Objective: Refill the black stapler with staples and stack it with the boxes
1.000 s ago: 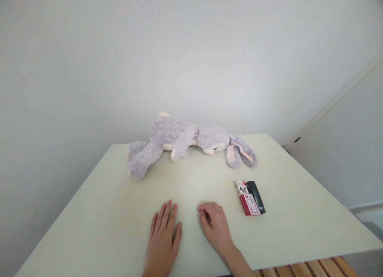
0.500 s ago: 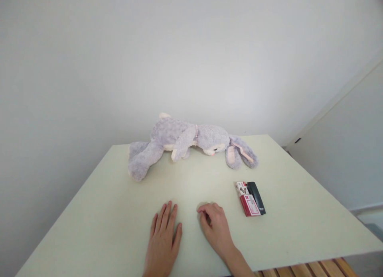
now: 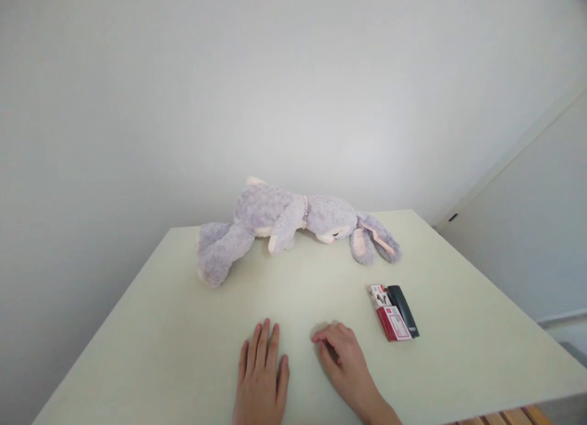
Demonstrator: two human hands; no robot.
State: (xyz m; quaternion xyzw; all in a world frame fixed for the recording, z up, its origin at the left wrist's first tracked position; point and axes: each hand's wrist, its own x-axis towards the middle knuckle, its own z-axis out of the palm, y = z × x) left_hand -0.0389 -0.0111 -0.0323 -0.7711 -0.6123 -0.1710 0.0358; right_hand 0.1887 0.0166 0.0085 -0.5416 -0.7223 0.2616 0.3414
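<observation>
— Where are the hands?

— Both rest on the table [image 3: 160,327] near its front edge. The left hand [image 3: 260,379] lies flat, palm down, fingers straight and close together, holding nothing. The right hand [image 3: 345,365] sits just beside it, fingers curled under; whether they pinch anything I cannot tell.

— And nearby?

— A red and white box [image 3: 389,315] with a black stapler [image 3: 403,301] touching its far side, towards the right edge. A grey plush rabbit [image 3: 284,223] lies on its side along the back edge.

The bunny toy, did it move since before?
No. The bunny toy lies in the same spot against the table's far edge; only the camera shifted.
</observation>
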